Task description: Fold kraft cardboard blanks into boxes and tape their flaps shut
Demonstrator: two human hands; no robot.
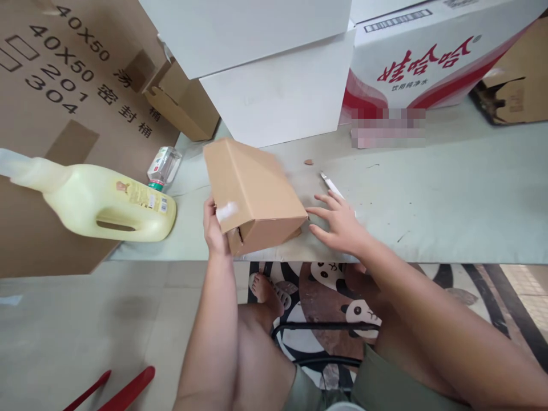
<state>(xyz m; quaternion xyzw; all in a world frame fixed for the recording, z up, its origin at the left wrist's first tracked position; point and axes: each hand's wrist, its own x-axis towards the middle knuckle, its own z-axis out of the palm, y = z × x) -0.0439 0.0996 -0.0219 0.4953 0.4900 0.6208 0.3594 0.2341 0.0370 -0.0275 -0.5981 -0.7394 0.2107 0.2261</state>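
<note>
A brown cardboard box (261, 182) is tilted over the table near its front edge. My left hand (215, 228) grips the box at its left side, with part of the fingers hidden behind it. A whitish patch shows on the box near that hand. To the right of the box is my right hand (336, 224), its fingers spread and holding nothing; the fingertips come close to the box's corner. Just beyond those fingers lies a slim white tool (330, 184), perhaps a utility knife, partly covered by the hand.
On the left are a yellow detergent jug (98, 200), a small clear bottle (165, 166) and another small brown box (184, 100). White boxes (278, 85) and a red-and-white carton (402, 63) line the back of the table (449, 188). A brown chip (309, 162) lies mid-table.
</note>
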